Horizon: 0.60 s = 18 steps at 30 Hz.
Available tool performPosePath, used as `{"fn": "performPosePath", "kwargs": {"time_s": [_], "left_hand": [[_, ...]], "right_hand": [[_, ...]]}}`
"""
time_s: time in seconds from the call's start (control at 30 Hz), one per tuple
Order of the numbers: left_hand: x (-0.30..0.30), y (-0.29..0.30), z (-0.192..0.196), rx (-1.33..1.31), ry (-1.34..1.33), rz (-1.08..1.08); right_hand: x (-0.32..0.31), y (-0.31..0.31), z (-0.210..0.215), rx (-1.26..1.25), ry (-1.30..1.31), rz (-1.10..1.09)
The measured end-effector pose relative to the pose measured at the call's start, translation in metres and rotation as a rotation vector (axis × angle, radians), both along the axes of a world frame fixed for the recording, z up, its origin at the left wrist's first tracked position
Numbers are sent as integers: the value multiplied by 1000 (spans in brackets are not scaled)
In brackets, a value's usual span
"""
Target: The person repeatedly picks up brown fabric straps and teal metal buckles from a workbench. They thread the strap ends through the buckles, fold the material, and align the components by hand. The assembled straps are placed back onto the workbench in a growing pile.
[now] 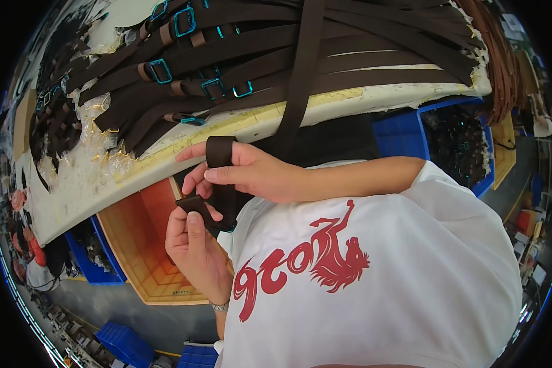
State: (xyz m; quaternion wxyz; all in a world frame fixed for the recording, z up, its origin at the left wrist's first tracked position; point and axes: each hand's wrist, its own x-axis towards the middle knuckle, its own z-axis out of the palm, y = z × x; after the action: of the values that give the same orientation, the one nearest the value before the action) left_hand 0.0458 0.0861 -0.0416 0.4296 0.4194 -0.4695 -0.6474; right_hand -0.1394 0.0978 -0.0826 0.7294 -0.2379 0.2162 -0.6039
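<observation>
Close to the table's near edge, my left hand (197,250) pinches a dark brown webbing strap (193,203) between thumb and fingers. My right hand (251,173) is closed on the same kind of strap; a flat loop of webbing (220,151) wraps around its index finger, with the thumb pressed below it. A teal glint near the left hand's strap may be a buckle, mostly hidden. One long strap (306,58) crosses the table and hangs over its edge towards my hands; where it joins the held webbing cannot be made out.
Many dark straps with teal buckles (184,22) lie across the white, worn table (343,99). Scraps of clear plastic (95,122) sit at its left. Below are an orange bin (142,239) and a blue crate (405,134) of dark parts. Brown cords (503,67) hang at the right end.
</observation>
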Motion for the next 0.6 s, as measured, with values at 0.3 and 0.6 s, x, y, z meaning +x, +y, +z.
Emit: {"fn": "performPosePath", "kwargs": {"time_s": [0.3, 0.6], "left_hand": [[-2, -11, -6, 123, 19, -187], [0, -14, -14, 173, -87, -294]], "right_hand": [[-14, 2, 8, -56, 358, 123], [-16, -3, -22, -55, 148, 185]]}}
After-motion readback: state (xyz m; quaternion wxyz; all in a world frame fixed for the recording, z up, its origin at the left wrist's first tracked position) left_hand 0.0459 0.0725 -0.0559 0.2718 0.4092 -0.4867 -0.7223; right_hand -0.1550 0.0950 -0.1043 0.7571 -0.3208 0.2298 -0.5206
